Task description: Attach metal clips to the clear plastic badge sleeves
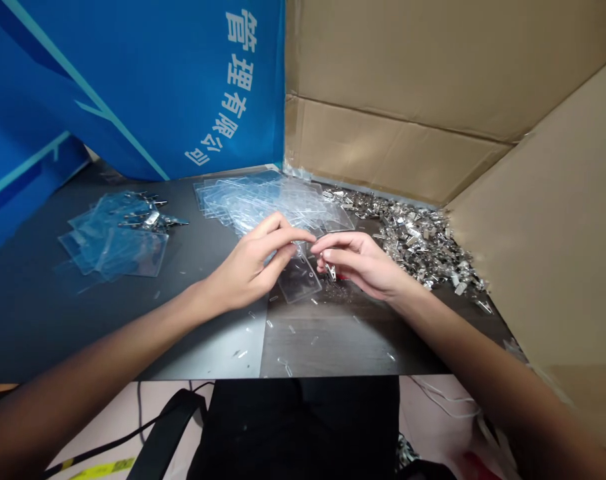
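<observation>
Over the middle of the table, my left hand (263, 260) pinches a clear plastic badge holder (300, 283) by its upper end, and the sleeve slants down below the fingers. My right hand (365, 263) is closed close beside it, with a small metal badge clip (331, 272) at its fingertips. The index fingers of both hands meet or nearly meet. Whether the clip is joined to the badge holder is hidden by the fingers.
Loose clear badge holders (257, 197) lie spread at the back. Finished-looking holders with clips attached (113, 247) overlap at the left. A heap of metal clips (417, 243) lies along the cardboard wall (383, 140). Small plastic slivers (285, 365) dot the table. A blue panel (183, 80) stands behind.
</observation>
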A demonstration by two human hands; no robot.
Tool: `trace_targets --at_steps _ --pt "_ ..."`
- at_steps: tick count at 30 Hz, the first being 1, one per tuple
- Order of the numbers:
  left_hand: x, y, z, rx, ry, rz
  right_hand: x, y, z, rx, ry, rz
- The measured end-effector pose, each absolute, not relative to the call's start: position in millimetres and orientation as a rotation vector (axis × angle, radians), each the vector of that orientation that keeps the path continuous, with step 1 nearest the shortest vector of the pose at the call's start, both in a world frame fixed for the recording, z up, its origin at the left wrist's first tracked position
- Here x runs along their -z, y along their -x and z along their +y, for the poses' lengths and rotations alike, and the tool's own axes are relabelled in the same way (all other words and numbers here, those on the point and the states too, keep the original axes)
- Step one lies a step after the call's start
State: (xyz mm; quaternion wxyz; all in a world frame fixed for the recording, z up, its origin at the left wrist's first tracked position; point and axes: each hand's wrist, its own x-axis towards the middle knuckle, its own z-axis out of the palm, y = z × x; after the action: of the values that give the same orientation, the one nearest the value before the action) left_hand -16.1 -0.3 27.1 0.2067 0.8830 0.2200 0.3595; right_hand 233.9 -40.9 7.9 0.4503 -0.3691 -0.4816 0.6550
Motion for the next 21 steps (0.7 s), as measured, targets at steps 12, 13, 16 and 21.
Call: trace_targets --at_steps 12,13,16,21 --pt "-24 11 -7 -0.880 -2.430 0.584 -5 -222 -46 -1.652 0.950 -1.133" --pt "-24 10 -7 -0.882 -2.428 0.591 -6 -222 -46 -1.655 0.945 -1.133" --pt "-22 9 -8 -0.893 -2.426 0.609 -6 -222 -47 -1.689 0.920 -1.162" --pt "-22 9 -8 -0.927 -2.453 0.570 -2 -224 -47 -1.741 0.899 -1.164"
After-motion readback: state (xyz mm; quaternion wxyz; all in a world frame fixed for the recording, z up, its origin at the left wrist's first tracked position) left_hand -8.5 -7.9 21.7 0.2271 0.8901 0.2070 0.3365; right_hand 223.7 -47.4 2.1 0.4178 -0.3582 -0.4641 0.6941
